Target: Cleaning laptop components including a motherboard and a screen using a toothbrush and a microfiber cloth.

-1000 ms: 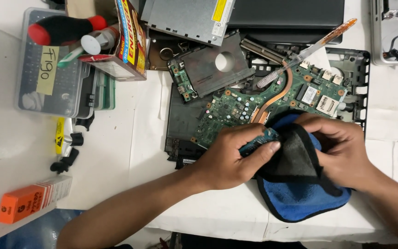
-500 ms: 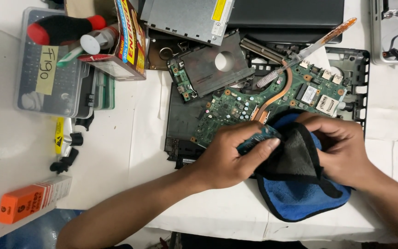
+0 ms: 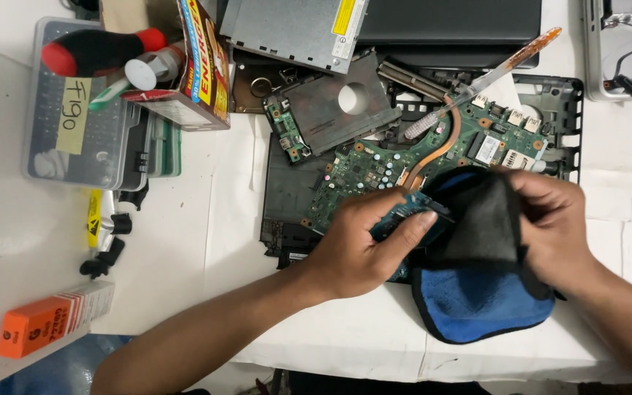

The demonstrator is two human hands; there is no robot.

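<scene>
A: Since a second ago hardly anything has shifted; the left hand [image 3: 363, 245] has only eased its fingers along the small circuit board [image 3: 409, 212], and the cloth [image 3: 480, 271] sits as it did.

B: So which step is this?

A: Wiping, I judge. The left hand pinches the small board at the cloth's edge, above the front of the opened laptop base [image 3: 290, 197]; the right hand [image 3: 557, 227] grips the dark fold of cloth against it.

B: And next?

A: A steady rub along the board, keeping clear of the green main board [image 3: 374, 164] beneath.

B: Anything crowding them?

A: The copper pipe [image 3: 440, 146] and a brush [image 3: 477, 84] lie just behind; the parts box [image 3: 74, 124], screwdriver [image 3: 100, 51] and orange packet [image 3: 53, 318] stay well apart on the white surface [image 3: 184, 241].
</scene>
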